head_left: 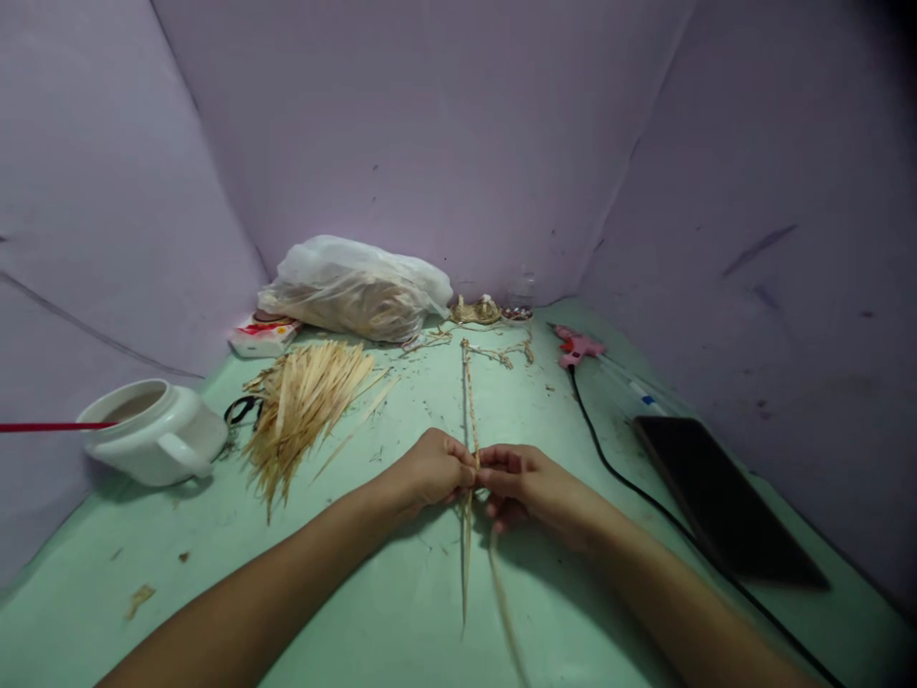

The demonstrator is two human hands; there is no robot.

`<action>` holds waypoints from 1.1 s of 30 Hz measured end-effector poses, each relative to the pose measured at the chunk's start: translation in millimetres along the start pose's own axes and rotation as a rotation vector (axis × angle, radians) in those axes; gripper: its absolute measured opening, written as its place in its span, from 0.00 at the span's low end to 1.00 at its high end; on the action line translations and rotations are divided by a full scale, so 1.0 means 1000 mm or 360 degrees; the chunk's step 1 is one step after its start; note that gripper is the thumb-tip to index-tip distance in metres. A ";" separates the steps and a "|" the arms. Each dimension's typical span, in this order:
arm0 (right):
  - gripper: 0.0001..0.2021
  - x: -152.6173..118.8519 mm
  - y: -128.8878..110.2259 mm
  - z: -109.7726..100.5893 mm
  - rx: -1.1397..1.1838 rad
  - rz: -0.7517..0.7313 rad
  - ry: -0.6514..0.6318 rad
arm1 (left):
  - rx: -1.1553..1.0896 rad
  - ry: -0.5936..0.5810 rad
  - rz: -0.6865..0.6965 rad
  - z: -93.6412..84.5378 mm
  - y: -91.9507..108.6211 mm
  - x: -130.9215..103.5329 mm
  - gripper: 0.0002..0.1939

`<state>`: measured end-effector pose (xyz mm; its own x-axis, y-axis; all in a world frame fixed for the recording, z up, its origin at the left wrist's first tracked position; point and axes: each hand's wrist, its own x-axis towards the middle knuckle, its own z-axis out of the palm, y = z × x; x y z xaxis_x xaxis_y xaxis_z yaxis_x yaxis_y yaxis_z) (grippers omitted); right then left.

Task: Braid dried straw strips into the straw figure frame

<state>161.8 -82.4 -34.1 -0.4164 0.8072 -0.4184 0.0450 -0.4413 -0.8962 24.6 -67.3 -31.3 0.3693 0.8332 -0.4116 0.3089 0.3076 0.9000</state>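
Both of my hands meet at the middle of the table on a thin twisted straw cord. My left hand is closed, pinching the cord between thumb and fingers. From the other side, my right hand pinches the same spot, its lower fingers loosely curled. The cord stretches away from me to a point near the back, where a knotted straw piece lies beside it. Toward me, loose straw ends stick out below the hands, and a longer, blurred strand trails to the near edge.
Left of my hands lies a pile of dry straw strips, with black scissor handles partly under it. Further left stands a white pot. A filled plastic bag rests at the back. A pink glue gun, its black cable and a dark phone lie right.
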 end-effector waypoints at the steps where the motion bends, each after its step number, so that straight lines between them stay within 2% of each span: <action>1: 0.06 0.001 0.001 0.001 -0.0058 -0.0014 0.0047 | 0.0024 -0.0007 -0.0008 0.000 -0.001 0.000 0.05; 6: 0.05 0.008 0.007 -0.004 -0.0314 -0.0055 0.0201 | 0.0307 0.0107 0.0039 -0.001 -0.008 0.005 0.04; 9: 0.05 0.011 0.011 -0.005 -0.0370 -0.0099 0.0255 | 0.0534 0.0210 0.0084 -0.001 -0.012 0.007 0.05; 12: 0.03 0.013 0.013 -0.005 -0.0366 -0.0144 0.0306 | 0.0698 0.0285 0.0034 -0.003 -0.010 0.006 0.05; 17: 0.03 0.011 0.011 -0.004 -0.0259 -0.0114 0.0299 | 0.0682 0.0180 -0.0051 -0.012 0.000 0.001 0.06; 20: 0.03 0.010 0.010 -0.004 -0.0215 -0.0095 0.0292 | 0.0773 0.0165 -0.0027 -0.014 0.002 -0.003 0.07; 23: 0.04 0.009 0.011 -0.002 -0.0160 -0.0121 0.0286 | 0.1034 0.0255 0.0115 -0.006 0.003 -0.011 0.08; 27: 0.03 0.008 0.013 0.000 -0.0059 -0.0122 0.0320 | 0.1459 0.0409 0.0243 0.013 0.005 -0.027 0.11; 30: 0.03 0.009 0.014 0.002 0.0010 -0.0081 0.0350 | 0.1646 0.0433 0.0281 0.023 0.007 -0.035 0.13; 33: 0.04 0.009 0.015 0.003 0.0072 -0.0081 0.0371 | 0.1679 0.0368 0.0292 0.021 0.009 -0.037 0.14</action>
<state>156.1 -82.4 -51.0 -0.1958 0.8952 -0.4003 -0.0139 -0.4107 -0.9117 32.3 -105.0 -11.4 0.3470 0.9262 -0.1478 0.9018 -0.2862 0.3238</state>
